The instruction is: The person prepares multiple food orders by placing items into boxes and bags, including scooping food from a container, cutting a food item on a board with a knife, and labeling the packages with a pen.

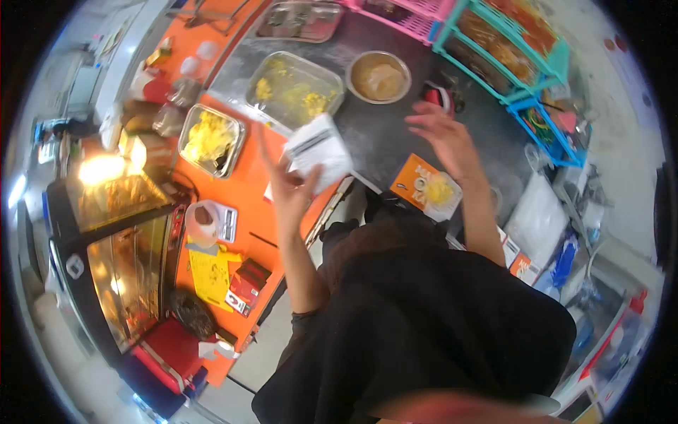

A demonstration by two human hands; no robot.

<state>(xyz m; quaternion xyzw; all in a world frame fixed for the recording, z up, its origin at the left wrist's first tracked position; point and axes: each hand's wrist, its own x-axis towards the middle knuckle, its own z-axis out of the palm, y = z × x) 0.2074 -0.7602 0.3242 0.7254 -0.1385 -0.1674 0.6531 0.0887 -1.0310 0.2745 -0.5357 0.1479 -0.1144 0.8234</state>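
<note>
My left hand [289, 194] is open, fingers spread, over the orange table's edge. Just beyond its thumb lies a white paper sheet [321, 152] with dark print; I cannot tell whether they touch. My right hand [446, 140] hovers open above the dark worktop, fingers stretched to the left and slightly blurred. Below it, a flat orange printed package [411, 179] lies beside a pale wrapper or dish with a yellow mound [440, 189]. A round metal bowl [378, 78] holds something tan. Left of it, a rectangular metal tray [282, 92] carries yellow bits.
A smaller metal tray [212, 141] heaped with yellow food stands on the orange table [247, 191]. A lit glass food warmer [127, 275] is at the left. Teal stacked baskets [487, 56] and a blue basket [547, 131] line the right back. Clear plastic bags [537, 219] lie right.
</note>
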